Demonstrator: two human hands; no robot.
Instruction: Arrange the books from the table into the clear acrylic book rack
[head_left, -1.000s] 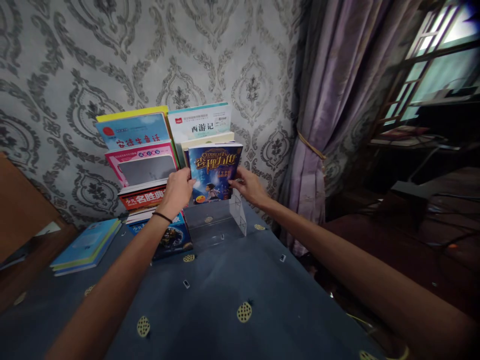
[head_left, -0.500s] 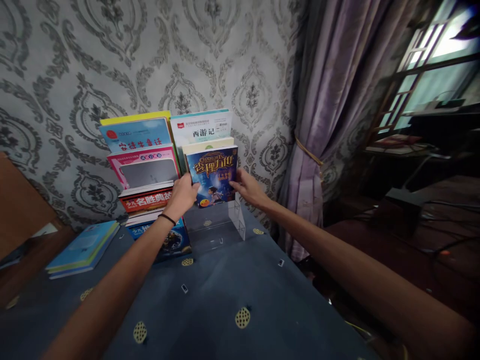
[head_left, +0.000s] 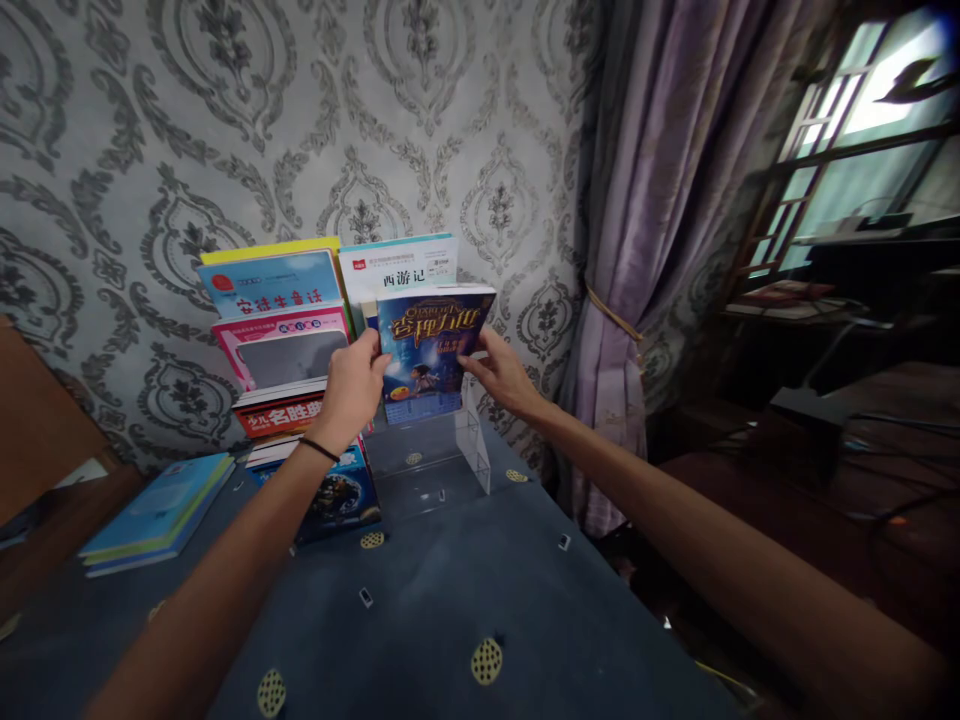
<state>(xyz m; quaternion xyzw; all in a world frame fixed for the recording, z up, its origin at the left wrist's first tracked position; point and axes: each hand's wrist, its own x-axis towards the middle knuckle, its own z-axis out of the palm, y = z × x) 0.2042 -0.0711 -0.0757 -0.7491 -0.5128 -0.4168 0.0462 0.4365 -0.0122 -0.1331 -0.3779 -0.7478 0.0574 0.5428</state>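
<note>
A dark blue book (head_left: 431,365) with gold lettering is gripped by its two side edges, my left hand (head_left: 352,385) on one and my right hand (head_left: 499,375) on the other. It is tilted slightly, in front of the right column of a clear acrylic stand (head_left: 472,445). Behind it rises a white book (head_left: 401,265) with black characters. In the left column stand a light blue book (head_left: 270,285), a pink book (head_left: 232,345), a red book (head_left: 281,415) and a blue book (head_left: 341,495), partly hidden by my left hand and forearm.
A stack of thin books (head_left: 157,510) lies at the left of the patterned dark blue cloth (head_left: 420,630). A brown panel (head_left: 45,430) stands at the far left. Patterned wall (head_left: 420,130) backs the stand, with a tied purple curtain (head_left: 637,230) to the right.
The dark blue book has come nearer to me and a little to the right, turning slightly and covering more of the book behind it. Both hands moved with it. The camera view shifted slightly.
</note>
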